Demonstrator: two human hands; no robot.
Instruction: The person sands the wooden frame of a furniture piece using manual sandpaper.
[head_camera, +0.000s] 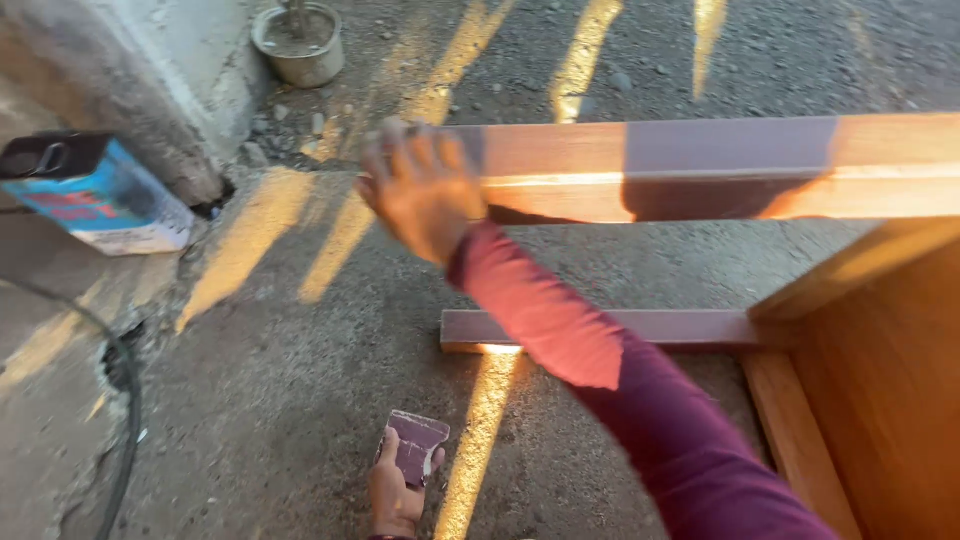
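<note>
Rough grey concrete floor (280, 400) filled the near view, streaked with strips of low sunlight, and it lay open between the hands and the left wall. At the bottom edge the left hand (397, 492) was closed around a folded piece of sandpaper (417, 445), purplish-brown and worn pale at one corner, thumb pinching it against the fingers just above the floor. To the right stood a wooden furniture frame (860, 400), its orange-brown panel filling the lower right corner, with a lower rail (600, 328) running leftward from it close over the floor. The right arm in a maroon sleeve (600, 370) crossed above that rail. Farther off, the right hand (420, 190) was blurred, fingers spread and flat, resting at the left end of the upper rail (720, 165); it gripped nothing that could be made out. That rail was smooth, part sunlit, part shadowed. A black cable (125, 400) curved along the left. Beyond sat a blue tin can (100, 195) and a grey bucket (300, 42) beside the wall.
</note>
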